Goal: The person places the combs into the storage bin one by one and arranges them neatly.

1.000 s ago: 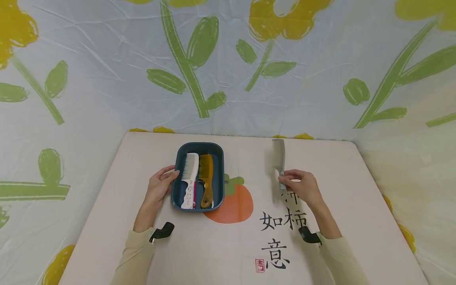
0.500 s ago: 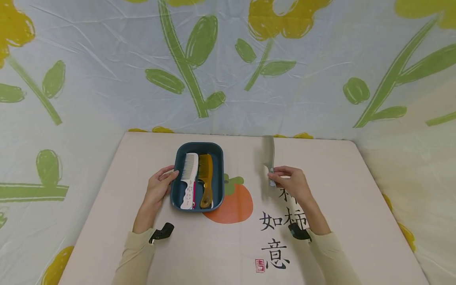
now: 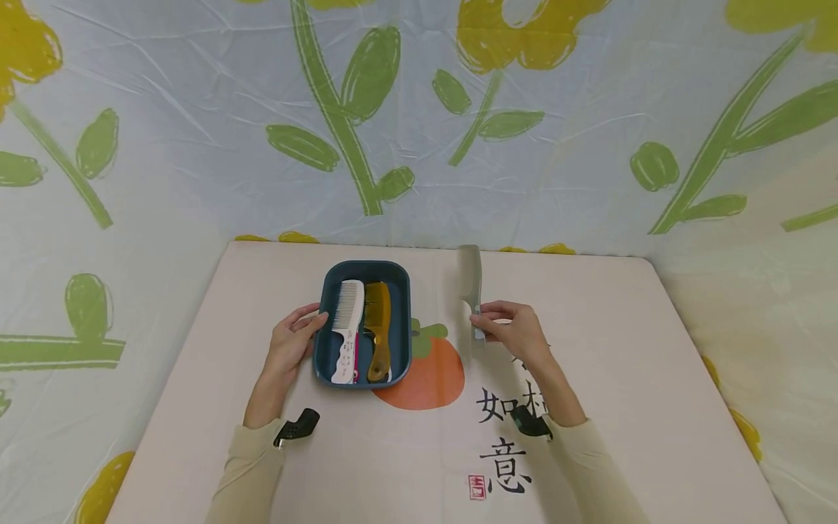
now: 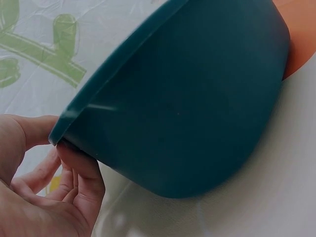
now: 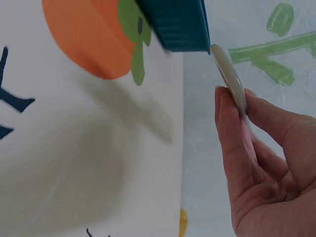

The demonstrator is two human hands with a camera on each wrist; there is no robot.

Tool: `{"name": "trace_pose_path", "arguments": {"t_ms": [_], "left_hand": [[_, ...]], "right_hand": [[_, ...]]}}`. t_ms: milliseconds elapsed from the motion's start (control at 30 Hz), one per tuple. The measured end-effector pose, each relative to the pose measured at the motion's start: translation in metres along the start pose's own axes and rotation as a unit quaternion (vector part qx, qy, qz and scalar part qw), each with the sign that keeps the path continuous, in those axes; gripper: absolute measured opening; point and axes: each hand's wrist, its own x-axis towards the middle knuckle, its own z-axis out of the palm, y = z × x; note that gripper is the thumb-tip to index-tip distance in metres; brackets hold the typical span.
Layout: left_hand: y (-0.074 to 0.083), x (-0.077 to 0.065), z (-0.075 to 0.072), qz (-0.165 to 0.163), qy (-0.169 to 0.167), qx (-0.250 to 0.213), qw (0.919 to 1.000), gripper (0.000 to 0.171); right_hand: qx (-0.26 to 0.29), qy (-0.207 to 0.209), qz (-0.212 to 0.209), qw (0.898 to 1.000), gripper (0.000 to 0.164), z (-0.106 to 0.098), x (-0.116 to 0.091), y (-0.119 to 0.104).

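Note:
In the head view, a dark blue-teal tray (image 3: 401,306) stands left of the table's middle. Inside it lie a white comb (image 3: 347,342) with a printed handle and an amber comb (image 3: 381,327), side by side; something pink shows under the white one. My left hand (image 3: 288,346) pinches the tray's left rim between thumb and fingers, which the left wrist view shows close up. Right of the tray, my right hand (image 3: 517,331) pinches a grey comb (image 3: 473,280) by its handle, held above the table with its teeth facing left. The right wrist view shows this comb (image 5: 229,74) edge-on.
The pale table covering (image 3: 366,458) carries a printed orange persimmon (image 3: 435,378) and dark written characters (image 3: 504,466). A floral sheet (image 3: 419,131) hangs behind the table's far edge and along both sides.
My right hand has moved left with the grey comb, closer to the tray. The left hand and the tray stay where they were.

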Motion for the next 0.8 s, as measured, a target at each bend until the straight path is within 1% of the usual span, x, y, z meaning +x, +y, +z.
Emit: {"name": "trace_pose_path", "arguments": {"t_ms": [267, 533, 800], "left_hand": [[0.001, -0.001, -0.001, -0.004, -0.001, -0.006, 1.0, 0.052], [0.0, -0.002, -0.001, 0.019, -0.017, -0.032, 0.9992, 0.054], [0.001, -0.003, -0.001, 0.02, -0.025, -0.04, 0.9987, 0.056]], "right_hand": [[0.025, -0.018, -0.004, 1.0, 0.036, 0.017, 0.006, -0.012], [0.055, -0.029, -0.013, 0.998, 0.034, 0.033, 0.004, -0.024], [0.066, -0.045, -0.017, 0.997, 0.035, 0.05, 0.004, -0.031]]}}
